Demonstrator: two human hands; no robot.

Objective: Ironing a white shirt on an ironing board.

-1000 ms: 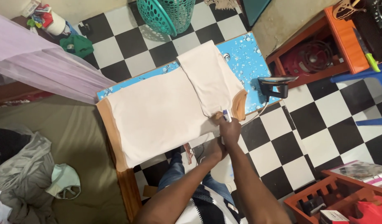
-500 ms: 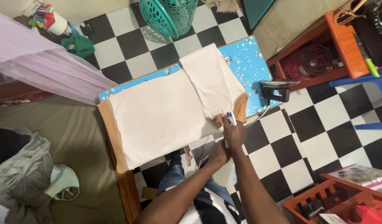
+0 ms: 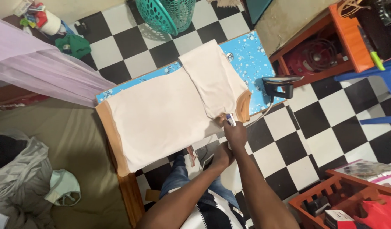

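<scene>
cream shirt (image 3: pixel 161 118) with tan trim was laid flat across one blue ironing board (image 3: pixel 255 63), its hem at the board's left end and its collar at the right end. one sleeve (image 3: pixel 212 80) was seen folded over the body toward the right end, running from the far edge down to the near edge. the cloth looked smooth over most of its surface, so the pressing was judged largely done, with the folding only begun; the rest of the folding appeared to be left. the right hand (image 3: pixel 235 135) was closed around a small white and blue object (image 3: pixel 230 119), held at the near edge of the board just beside the tan collar; what the object was could not be told. the left hand (image 3: pixel 221 154) was placed just below the right one, off the board, and whether it gripped anything could not be told. one black iron (image 3: pixel 281 86) was stood at the right end, apart from both hands. one green basket (image 3: pixel 170 15) was seen on the floor beyond the far edge.
</scene>
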